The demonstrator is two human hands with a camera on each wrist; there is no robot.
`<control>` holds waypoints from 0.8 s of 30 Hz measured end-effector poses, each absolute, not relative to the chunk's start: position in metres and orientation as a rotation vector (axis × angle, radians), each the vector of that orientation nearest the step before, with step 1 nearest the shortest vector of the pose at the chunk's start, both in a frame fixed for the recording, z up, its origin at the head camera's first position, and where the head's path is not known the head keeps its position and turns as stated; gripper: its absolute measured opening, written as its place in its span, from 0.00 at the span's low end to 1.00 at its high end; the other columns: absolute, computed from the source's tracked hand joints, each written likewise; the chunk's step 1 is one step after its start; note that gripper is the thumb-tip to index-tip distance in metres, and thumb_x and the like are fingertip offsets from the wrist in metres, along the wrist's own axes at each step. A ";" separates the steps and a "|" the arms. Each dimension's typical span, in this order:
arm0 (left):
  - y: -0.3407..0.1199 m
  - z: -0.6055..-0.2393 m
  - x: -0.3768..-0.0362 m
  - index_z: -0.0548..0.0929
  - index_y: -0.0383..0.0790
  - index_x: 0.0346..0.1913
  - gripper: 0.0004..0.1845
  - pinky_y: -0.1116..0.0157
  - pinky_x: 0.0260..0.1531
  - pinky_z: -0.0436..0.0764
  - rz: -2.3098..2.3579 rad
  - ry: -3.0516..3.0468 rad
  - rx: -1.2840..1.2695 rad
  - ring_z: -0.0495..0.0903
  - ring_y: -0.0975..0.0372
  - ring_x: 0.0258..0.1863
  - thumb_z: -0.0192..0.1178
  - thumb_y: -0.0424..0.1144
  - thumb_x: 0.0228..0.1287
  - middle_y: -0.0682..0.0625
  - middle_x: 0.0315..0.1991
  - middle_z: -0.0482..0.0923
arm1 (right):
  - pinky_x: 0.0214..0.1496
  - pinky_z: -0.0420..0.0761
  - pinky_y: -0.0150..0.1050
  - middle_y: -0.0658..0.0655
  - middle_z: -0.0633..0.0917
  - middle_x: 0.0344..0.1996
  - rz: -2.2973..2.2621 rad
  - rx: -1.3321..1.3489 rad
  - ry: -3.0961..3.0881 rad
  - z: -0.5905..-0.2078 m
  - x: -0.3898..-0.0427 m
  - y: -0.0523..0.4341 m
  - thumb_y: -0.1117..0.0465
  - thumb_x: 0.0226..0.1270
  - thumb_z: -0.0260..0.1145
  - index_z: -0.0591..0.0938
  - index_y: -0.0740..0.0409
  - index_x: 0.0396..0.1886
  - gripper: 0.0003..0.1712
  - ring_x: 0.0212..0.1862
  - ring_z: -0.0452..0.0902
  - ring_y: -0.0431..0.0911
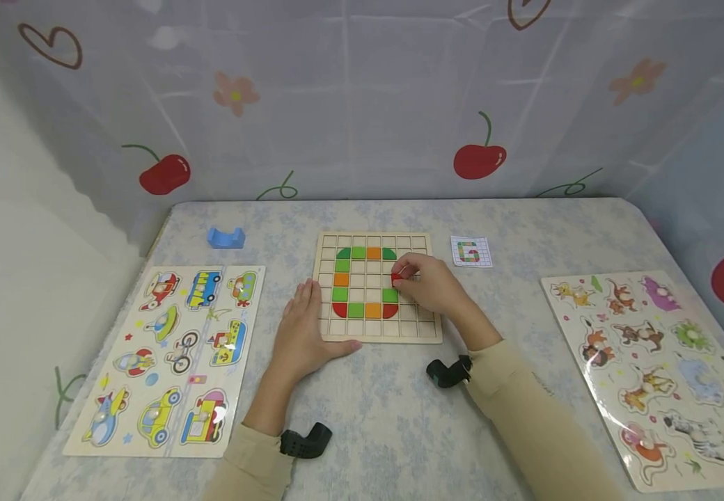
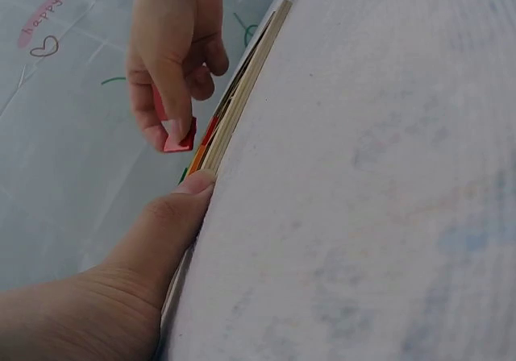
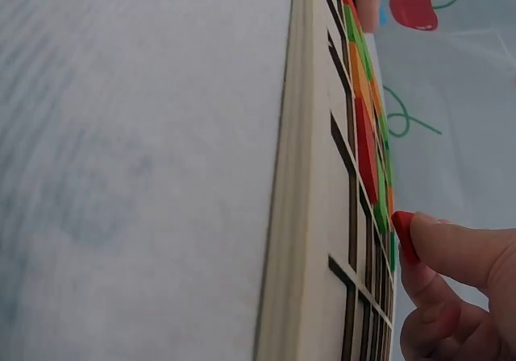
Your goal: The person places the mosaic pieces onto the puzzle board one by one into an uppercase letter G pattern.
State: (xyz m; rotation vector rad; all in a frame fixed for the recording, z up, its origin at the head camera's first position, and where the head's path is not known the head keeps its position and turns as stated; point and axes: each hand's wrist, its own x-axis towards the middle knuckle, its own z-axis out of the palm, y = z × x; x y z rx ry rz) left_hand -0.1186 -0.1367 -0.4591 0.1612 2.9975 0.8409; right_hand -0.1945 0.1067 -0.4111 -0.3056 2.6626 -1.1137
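Observation:
A wooden grid board (image 1: 328, 327) lies mid-table with green, orange and red tiles set in a ring of its squares. My right hand (image 1: 427, 282) pinches a red tile (image 1: 396, 278) between thumb and fingertips, over the right side of that ring. The right wrist view shows the same red tile (image 3: 405, 236) tilted, just off the board's surface. With fingers straight and thumb spread, my left hand (image 1: 304, 334) rests against the board's left edge and near corner. In the left wrist view its thumb (image 2: 165, 224) touches the board's edge.
A small pattern card (image 1: 471, 252) lies right of the board, and a blue curved block (image 1: 226, 238) at the back left. A vehicle puzzle board (image 1: 164, 362) occupies the left side, an animal puzzle board (image 1: 656, 376) the right. A patterned curtain (image 1: 362, 104) hangs behind the table.

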 end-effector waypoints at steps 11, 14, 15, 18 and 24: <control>-0.137 -0.458 -0.119 0.45 0.37 0.75 0.70 0.50 0.74 0.47 0.842 2.991 0.160 0.39 0.52 0.77 0.68 0.72 0.35 0.43 0.77 0.41 | 0.49 0.78 0.42 0.50 0.79 0.40 -1.006 -0.353 2.742 -0.417 -0.197 0.091 0.55 0.64 0.65 0.82 0.50 0.43 0.10 0.45 0.77 0.47; -0.137 -0.459 -0.118 0.46 0.37 0.75 0.70 0.50 0.74 0.47 0.834 2.996 0.156 0.40 0.53 0.77 0.68 0.72 0.34 0.44 0.77 0.42 | 0.49 0.79 0.41 0.51 0.79 0.42 -0.993 -0.369 2.746 -0.418 -0.197 0.091 0.56 0.64 0.65 0.84 0.52 0.44 0.11 0.45 0.77 0.46; -0.137 -0.459 -0.118 0.46 0.37 0.75 0.70 0.50 0.74 0.48 0.833 2.999 0.160 0.40 0.52 0.77 0.68 0.72 0.34 0.43 0.77 0.42 | 0.49 0.79 0.41 0.51 0.79 0.42 -0.988 -0.375 2.746 -0.418 -0.197 0.091 0.57 0.64 0.65 0.85 0.53 0.45 0.11 0.45 0.77 0.46; -0.137 -0.460 -0.118 0.46 0.37 0.75 0.70 0.50 0.74 0.48 0.840 2.998 0.157 0.40 0.52 0.77 0.68 0.72 0.34 0.44 0.77 0.42 | 0.47 0.79 0.40 0.51 0.78 0.43 -0.973 -0.390 2.750 -0.418 -0.196 0.093 0.59 0.65 0.63 0.86 0.53 0.44 0.10 0.43 0.77 0.45; -0.137 -0.460 -0.119 0.45 0.38 0.75 0.69 0.50 0.74 0.47 0.846 2.992 0.154 0.39 0.53 0.77 0.68 0.72 0.35 0.44 0.77 0.41 | 0.51 0.77 0.44 0.50 0.79 0.44 -0.965 -0.416 2.758 -0.412 -0.189 0.106 0.60 0.68 0.59 0.83 0.50 0.48 0.12 0.47 0.75 0.46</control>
